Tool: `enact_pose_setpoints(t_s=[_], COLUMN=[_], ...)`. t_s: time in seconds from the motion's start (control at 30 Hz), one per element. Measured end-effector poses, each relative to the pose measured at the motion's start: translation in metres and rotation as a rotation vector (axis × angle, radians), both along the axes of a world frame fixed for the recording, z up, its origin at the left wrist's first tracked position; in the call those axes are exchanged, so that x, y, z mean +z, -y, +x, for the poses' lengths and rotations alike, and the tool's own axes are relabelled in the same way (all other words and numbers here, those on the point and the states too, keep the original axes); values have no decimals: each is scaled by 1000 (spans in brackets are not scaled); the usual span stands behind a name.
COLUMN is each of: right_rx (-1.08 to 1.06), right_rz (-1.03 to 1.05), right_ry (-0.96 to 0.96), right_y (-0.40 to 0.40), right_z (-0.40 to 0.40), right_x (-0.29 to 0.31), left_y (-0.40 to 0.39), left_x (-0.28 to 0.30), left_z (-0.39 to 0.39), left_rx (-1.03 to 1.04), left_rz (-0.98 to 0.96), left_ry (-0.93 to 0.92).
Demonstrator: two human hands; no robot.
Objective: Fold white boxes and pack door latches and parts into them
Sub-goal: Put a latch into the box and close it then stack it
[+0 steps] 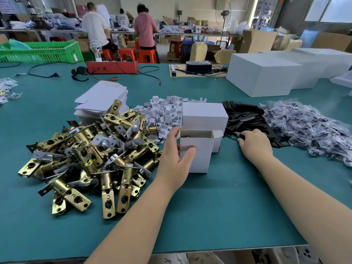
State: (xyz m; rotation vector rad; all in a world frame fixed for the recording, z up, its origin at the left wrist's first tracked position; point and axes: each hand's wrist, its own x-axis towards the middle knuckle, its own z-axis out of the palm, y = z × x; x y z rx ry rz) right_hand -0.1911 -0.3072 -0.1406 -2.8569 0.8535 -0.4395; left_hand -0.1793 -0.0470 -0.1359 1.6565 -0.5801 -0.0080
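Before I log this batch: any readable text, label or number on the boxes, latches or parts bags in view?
None can be read.
Open white box held by the left hand: plain, no print.
Closed white box behind it: blank.
Brass latches: no legible stamp.
Clear parts bags: dark marks, too blurred to read.
Background cartons and papers: too small to read.

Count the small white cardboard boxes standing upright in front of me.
2. The open small white cardboard box is held by the left hand; a closed small white box stands right behind it. Others may be hidden.
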Motion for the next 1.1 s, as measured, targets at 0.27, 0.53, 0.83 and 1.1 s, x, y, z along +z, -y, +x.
enact_pose_setpoints(t_s=[0.27, 0.53, 0.83, 1.1], right_rx=[38, -81, 255, 580], right_rz=[63, 469, 1384, 784], right_ry=[111, 512, 1037, 734], right_y=[-3, -11, -66, -115], right_z=[-13, -22, -53, -43], right_x=[-4, 16, 52, 79], left_y=[-1, 0, 0, 1], left_x=[0, -1, -1, 1], left_z=[-2, -2, -2, -3], left_rx=[4, 8, 14, 6], left_rz=[7, 4, 4, -49], left_ry=[14, 26, 30, 25])
